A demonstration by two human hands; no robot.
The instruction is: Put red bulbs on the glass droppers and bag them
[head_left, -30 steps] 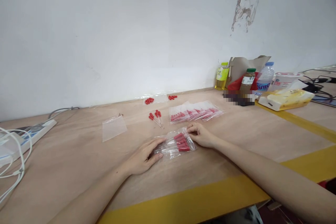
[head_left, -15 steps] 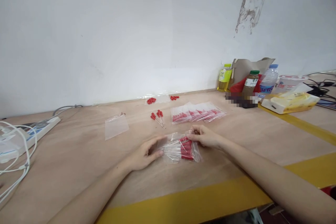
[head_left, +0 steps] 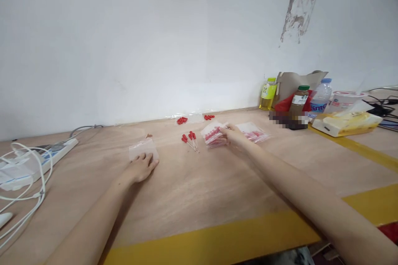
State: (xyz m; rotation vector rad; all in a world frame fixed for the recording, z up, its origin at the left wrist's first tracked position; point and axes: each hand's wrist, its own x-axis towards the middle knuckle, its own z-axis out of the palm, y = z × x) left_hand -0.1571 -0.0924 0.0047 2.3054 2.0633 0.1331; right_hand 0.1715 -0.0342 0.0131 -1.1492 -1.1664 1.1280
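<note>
My left hand (head_left: 143,167) lies palm down with its fingers spread over the lower part of a flat clear plastic bag (head_left: 144,145). Farther right, my right hand (head_left: 231,134) has its fingers closed on the edge of a clear zip bag (head_left: 213,136) holding thin pieces with red ends. It is among other filled bags (head_left: 253,132), which lie overlapping just to the right. Between my hands are several loose droppers (head_left: 191,140) with red bulbs and thin clear stems. My right fingers partly cover the bags.
Small groups of red bulbs (head_left: 182,120) lie on clear plastic by the wall. A power strip (head_left: 59,153) with white cables is at the left. Bottles (head_left: 300,99), a tissue pack (head_left: 346,122) and a paper bag stand at the back right. Yellow tape (head_left: 217,240) lines the front edge.
The filled bag has moved from the front middle to the row of bags, with my right hand. My left hand has let go of it and moved left onto the flat bag.
</note>
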